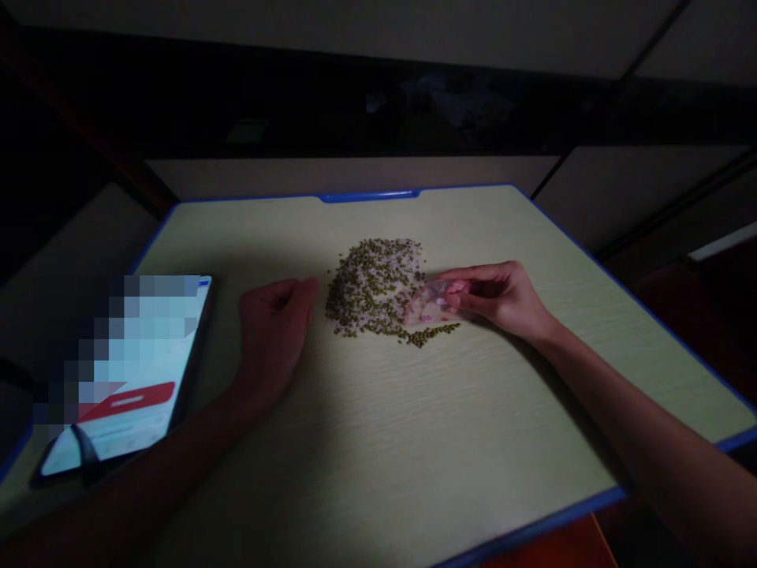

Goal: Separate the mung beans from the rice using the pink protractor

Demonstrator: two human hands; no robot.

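A pile of small green beans mixed with white rice grains (375,285) lies spread on a pale wooden table top (378,426). My right hand (502,298) pinches a small clear plastic bag with pink print (429,301) at the pile's right edge. My left hand (275,331) rests on the table just left of the pile, fingers curled loosely, thumb pointing toward the beans, holding nothing that I can see.
A tablet with a lit screen (124,371) lies at the table's left edge. The table has a blue rim (370,195). Around the table the room is dark, with pale floor tiles (620,197) beyond.
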